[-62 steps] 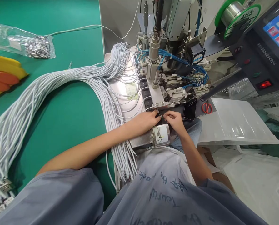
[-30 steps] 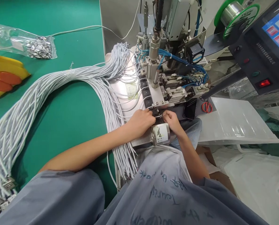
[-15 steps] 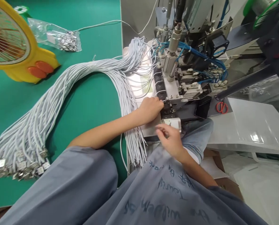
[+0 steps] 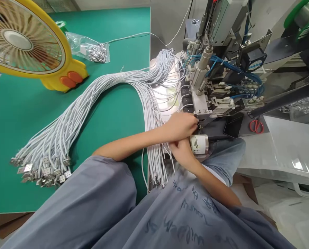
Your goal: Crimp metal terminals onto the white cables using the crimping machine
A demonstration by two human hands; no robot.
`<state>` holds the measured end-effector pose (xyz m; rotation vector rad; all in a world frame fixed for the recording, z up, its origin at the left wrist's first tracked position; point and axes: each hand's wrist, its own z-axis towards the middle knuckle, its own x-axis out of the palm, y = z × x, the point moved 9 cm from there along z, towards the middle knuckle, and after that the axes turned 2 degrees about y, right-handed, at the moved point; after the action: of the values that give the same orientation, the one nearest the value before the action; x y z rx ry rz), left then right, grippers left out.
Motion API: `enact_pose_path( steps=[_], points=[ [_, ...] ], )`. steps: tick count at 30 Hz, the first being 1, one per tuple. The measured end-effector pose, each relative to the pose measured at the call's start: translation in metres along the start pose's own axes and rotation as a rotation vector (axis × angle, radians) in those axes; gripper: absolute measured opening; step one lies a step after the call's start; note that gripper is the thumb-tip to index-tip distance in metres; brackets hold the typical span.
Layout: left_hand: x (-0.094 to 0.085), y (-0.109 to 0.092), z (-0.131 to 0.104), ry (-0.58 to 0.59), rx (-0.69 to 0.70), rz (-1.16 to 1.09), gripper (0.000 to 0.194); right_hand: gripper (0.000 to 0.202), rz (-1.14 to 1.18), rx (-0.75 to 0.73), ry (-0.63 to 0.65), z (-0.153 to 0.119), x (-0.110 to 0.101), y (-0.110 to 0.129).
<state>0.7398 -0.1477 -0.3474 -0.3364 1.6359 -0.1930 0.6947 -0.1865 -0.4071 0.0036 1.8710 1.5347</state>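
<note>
Centre: thin white round cables (image 4: 151, 117), likely limp, best held near tips, adjoin left hand (image 4: 180, 126) and right hand (image 4: 182, 152), grips indiscernible.

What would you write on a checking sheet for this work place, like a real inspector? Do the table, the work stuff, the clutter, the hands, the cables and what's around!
Surface: green table, partly covered.
Work things: long bundle of white cables, metal plugs on the ends at left; machine with a labelled container near its front.
Clutter: yellow fan, clear bag of small metal parts, red-handled scissors.
Hands: left hand at the machine's front edge; right hand just below it, beside the cables; both grips hidden.
Other cords: thin white cord crossing the table's edge; blue tubes on the machine.
Surroundings: white panel at right; wire spool above it, cut off by the picture's edge.
</note>
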Motion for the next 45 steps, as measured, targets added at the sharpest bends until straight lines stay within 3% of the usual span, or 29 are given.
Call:
enact_pose_path(
  steps=[3,7,12,16,18,22,25,33,36,40,45],
  points=[
    [-0.003,-0.037,-0.011,-0.004,0.273,-0.331,0.030,0.034,0.026,-0.097,-0.013,-0.014,-0.019,0.002],
    [0.000,-0.053,-0.019,0.072,0.363,-0.497,0.035,0.034,0.013,-0.092,0.044,-0.020,-0.043,-0.005],
    [-0.003,-0.039,-0.013,0.021,0.300,-0.440,0.036,0.019,0.079,0.037,-0.051,-0.014,-0.086,-0.026],
    [-0.009,-0.016,-0.005,-0.170,0.240,-0.329,0.026,0.012,0.319,0.071,-0.309,-0.007,-0.126,-0.036],
    [-0.014,-0.010,-0.004,-0.280,0.279,-0.345,0.023,0.013,0.430,0.051,-0.407,-0.004,-0.135,-0.036],
    [-0.031,-0.006,-0.009,-0.488,0.366,-0.376,0.020,0.022,0.547,0.017,-0.575,0.000,-0.133,-0.035],
    [-0.039,-0.008,-0.014,-0.555,0.408,-0.386,0.016,0.018,0.526,-0.057,-0.679,0.000,-0.128,-0.030],
    [-0.041,-0.015,-0.019,-0.588,0.487,-0.408,0.015,0.015,0.442,-0.174,-0.609,-0.001,-0.126,-0.015],
    [-0.040,-0.018,-0.020,-0.575,0.491,-0.267,0.020,0.014,0.362,-0.128,-0.604,-0.003,-0.135,-0.014],
    [-0.031,-0.019,-0.016,-0.495,0.455,-0.050,0.029,0.014,0.305,-0.071,-0.495,0.002,-0.138,-0.015],
    [-0.034,-0.010,-0.013,-0.499,0.390,-0.424,0.018,0.017,0.384,-0.074,-0.577,0.002,-0.134,-0.021]
  ],
)
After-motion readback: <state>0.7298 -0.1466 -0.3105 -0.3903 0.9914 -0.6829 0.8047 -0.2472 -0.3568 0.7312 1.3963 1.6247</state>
